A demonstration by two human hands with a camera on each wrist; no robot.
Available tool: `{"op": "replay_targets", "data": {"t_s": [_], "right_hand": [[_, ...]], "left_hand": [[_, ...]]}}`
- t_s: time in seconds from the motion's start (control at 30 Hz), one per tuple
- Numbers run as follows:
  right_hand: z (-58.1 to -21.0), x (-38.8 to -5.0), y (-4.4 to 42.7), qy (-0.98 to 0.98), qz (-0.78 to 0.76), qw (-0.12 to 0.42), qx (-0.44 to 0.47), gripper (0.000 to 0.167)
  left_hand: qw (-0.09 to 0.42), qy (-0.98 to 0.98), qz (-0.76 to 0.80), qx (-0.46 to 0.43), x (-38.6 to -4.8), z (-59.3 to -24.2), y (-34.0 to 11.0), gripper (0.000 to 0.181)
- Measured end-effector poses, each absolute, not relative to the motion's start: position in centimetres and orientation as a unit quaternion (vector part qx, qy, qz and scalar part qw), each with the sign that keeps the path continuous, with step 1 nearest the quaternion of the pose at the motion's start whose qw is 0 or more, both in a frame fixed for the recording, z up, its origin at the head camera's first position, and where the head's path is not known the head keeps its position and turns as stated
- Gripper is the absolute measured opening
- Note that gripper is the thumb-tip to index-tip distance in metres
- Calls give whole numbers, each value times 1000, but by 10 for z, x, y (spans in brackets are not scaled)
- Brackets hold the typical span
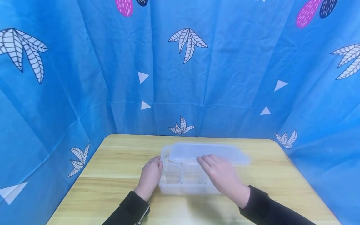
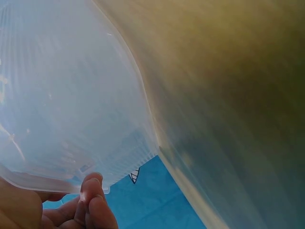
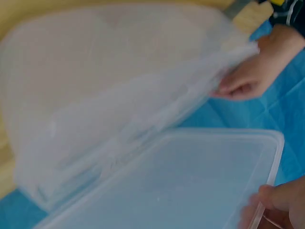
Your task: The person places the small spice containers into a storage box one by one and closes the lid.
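Note:
A clear plastic box [image 1: 189, 188] with inner compartments stands on the table, its left end held by the left hand [image 1: 151, 175]. In the left wrist view, the fingers of the left hand [image 2: 78, 210] pinch the rim of the box [image 2: 71, 95]. The right hand [image 1: 220, 172] grips the near edge of a translucent lid [image 1: 208, 152], which is off the box and slanted above its back and right part. The right wrist view has the right hand [image 3: 283, 202] with its thumb on the rim of the lid [image 3: 205, 167], beside the box [image 3: 119, 62].
The light wooden table [image 1: 118, 162] extends around the box on all sides. Blue patterned cloth [image 1: 233, 68] hangs behind the table and along both sides.

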State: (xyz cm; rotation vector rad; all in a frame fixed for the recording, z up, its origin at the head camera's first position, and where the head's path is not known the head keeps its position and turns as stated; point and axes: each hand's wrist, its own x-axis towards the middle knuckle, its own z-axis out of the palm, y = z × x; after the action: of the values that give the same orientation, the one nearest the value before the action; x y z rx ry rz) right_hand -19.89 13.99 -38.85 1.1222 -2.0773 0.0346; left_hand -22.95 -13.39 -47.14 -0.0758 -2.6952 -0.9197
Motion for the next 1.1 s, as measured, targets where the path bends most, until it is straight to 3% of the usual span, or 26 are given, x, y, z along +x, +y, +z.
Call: {"op": "replay_targets", "data": {"t_s": [0.5,1.1], "right_hand": [[-425,-179,120,-813,22,349,465,45],[-452,-175,119,-827,20,314,465,43]], "left_hand": [[154,-937,-313,-34,-228,-470,-135,34],[149,-934,-323,-28,-227,-469,-135,34]]}}
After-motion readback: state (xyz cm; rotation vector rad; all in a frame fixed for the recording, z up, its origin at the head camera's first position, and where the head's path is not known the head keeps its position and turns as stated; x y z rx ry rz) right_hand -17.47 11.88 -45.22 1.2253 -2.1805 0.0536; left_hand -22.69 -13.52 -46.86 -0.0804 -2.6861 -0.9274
